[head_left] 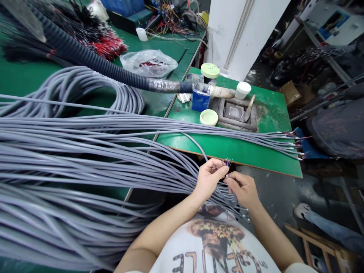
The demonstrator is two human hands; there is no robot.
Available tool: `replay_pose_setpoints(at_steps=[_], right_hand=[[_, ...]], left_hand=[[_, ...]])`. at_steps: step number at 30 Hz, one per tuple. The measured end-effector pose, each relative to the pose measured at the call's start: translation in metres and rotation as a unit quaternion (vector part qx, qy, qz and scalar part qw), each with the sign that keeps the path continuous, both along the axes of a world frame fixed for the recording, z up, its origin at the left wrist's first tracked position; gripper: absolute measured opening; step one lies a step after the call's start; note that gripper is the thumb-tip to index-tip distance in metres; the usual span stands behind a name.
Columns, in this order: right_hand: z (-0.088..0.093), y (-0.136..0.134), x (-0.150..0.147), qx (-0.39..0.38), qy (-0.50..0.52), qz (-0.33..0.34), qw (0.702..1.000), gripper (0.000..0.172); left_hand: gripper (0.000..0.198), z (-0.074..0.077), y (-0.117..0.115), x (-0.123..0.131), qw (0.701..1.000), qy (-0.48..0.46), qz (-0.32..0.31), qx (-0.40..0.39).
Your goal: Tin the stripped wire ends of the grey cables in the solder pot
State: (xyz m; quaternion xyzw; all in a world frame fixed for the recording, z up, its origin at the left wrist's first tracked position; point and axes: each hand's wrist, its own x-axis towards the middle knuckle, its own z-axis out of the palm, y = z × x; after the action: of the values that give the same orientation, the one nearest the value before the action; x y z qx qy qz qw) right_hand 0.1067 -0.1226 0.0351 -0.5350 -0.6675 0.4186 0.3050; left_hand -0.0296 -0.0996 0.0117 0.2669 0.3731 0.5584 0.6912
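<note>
The left hand (209,180) and right hand (241,189) pinch a gray cable (196,145) with closed fingers near its end, its colored wires (226,162) fanning toward twelve o'clock; a cable bundle (85,151) lies at nine o'clock.

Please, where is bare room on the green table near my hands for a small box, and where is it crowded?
Bare green board lies between the grey cables and the table's front edge, just above your hands. Another patch lies right of the metal tray. Crowded: the left, under the cables, and around the jars.
</note>
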Motion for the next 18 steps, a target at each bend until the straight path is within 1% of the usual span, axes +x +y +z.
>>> replay_pose_setpoints(at_steps=[6,13,16,18], right_hand=[[0.0005,0.0016,-0.0004,0.000,0.000,0.003,1.000,0.023],[0.0001,0.0036,0.0004,-0.004,-0.002,0.004,1.000,0.023],[-0.0002,0.0038,0.0011,-0.012,0.000,0.002,1.000,0.024],[-0.0003,0.0037,0.0013,-0.015,0.000,-0.002,1.000,0.026]], left_hand=[[0.021,-0.0002,0.0007,-0.0007,1.000,0.000,0.001,-0.002],[0.021,-0.0039,-0.0002,0.0000,1.000,0.002,0.003,-0.010],[0.024,-0.0059,0.0016,-0.0009,0.999,-0.042,0.007,-0.025],[0.029,-0.0083,0.0052,-0.0023,0.994,-0.099,0.007,-0.055]])
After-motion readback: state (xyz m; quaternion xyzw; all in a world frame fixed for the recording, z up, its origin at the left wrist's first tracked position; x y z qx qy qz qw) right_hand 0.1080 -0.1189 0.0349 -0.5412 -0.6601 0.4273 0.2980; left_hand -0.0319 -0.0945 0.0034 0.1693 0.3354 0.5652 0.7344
